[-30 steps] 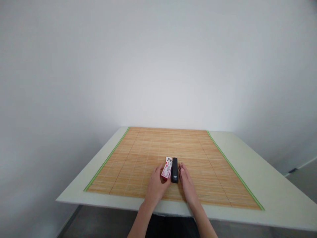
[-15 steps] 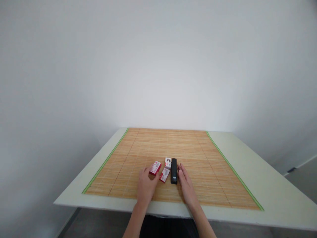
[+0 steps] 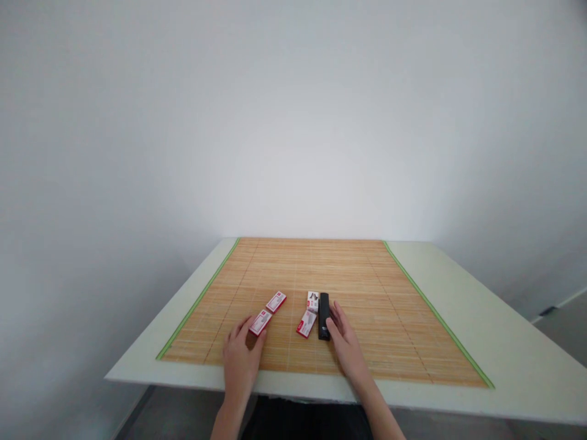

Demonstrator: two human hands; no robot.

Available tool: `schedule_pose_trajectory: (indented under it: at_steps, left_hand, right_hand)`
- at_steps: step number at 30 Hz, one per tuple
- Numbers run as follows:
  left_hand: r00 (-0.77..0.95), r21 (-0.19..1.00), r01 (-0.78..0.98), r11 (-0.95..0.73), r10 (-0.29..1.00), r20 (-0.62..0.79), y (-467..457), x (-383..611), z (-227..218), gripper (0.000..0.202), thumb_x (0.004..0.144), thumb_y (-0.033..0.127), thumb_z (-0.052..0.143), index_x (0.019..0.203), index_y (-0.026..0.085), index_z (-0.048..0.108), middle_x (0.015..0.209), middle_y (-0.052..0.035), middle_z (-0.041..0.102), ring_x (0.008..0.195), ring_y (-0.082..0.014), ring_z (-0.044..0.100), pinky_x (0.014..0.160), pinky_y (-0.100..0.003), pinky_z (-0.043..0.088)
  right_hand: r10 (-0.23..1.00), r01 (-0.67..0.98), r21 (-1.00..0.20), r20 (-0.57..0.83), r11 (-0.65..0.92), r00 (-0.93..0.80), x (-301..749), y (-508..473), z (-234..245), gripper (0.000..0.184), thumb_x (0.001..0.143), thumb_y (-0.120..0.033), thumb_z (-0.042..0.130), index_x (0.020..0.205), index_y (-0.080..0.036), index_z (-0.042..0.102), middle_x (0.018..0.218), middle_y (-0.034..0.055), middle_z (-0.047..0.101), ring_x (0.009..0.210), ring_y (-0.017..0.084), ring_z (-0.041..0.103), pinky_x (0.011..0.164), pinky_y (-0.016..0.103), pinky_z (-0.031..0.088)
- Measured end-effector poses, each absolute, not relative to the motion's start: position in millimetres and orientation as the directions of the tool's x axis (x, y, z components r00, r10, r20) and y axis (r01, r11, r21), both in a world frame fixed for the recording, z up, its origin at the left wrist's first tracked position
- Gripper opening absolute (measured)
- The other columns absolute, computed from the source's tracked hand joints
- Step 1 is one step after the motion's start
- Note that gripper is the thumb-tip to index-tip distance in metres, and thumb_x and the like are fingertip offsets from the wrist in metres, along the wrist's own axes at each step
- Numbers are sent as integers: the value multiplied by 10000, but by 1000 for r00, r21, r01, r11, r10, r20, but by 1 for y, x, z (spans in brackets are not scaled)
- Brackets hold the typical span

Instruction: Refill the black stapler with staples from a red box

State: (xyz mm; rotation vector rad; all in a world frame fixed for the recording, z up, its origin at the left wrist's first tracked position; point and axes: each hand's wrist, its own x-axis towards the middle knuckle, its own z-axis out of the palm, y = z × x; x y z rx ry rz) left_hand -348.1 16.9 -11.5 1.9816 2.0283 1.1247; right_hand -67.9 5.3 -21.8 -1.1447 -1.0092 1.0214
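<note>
Several small red-and-white printed boxes and a long black stapler-like bar [image 3: 324,311] lie on a bamboo mat [image 3: 293,263]. My left hand [image 3: 241,354] curls its thumb and fingers around the sides of the nearer left box [image 3: 260,322]. Just beyond that one, end to end, lies another red-and-white box [image 3: 276,301]. My right hand [image 3: 347,345] rests at the right side of the black bar, its thumb tip touching the bar and its fingers apart. Left of the bar are a box with a dark picture [image 3: 312,300] and a tilted box [image 3: 306,323], close together.
The mat has green edging [image 3: 435,311] and covers most of a white table [image 3: 499,360]. Behind the table rises a plain pale wall [image 3: 293,122]. The table's front edge [image 3: 293,389] runs just below my wrists.
My left hand has moved left and nearer to me. Where one thick red-and-white block showed, two boxes now lie end to end further left. My right thumb has come onto the black bar.
</note>
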Motion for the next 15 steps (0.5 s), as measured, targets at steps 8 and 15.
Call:
schedule_pose_trajectory:
  at_steps: [8,15]
  left_hand:
    - [106,434,846,-309,896,431,-4,-278,6,499,978,427,538,1452,276,502,1473,-77,521,1359,-302,443,1138,-496,355]
    - [271,489,778,-394,913,304,7,-245,16,443,901,206,518,1334,271,580,1308,-67,608,1223,-275,511,1059,-441,391]
  right_hand:
    - [963,-89,-979,162,185,214,-77,5,-17,859,844,-500,730,1566,-250,339,1585,103,430,1445,274,436,1223,500,334]
    - [916,266,-954,228,141,330,-80,3,-18,827,807,-425,710,1531,-178,394,1554,137,461,1435,313,440,1200,492,366]
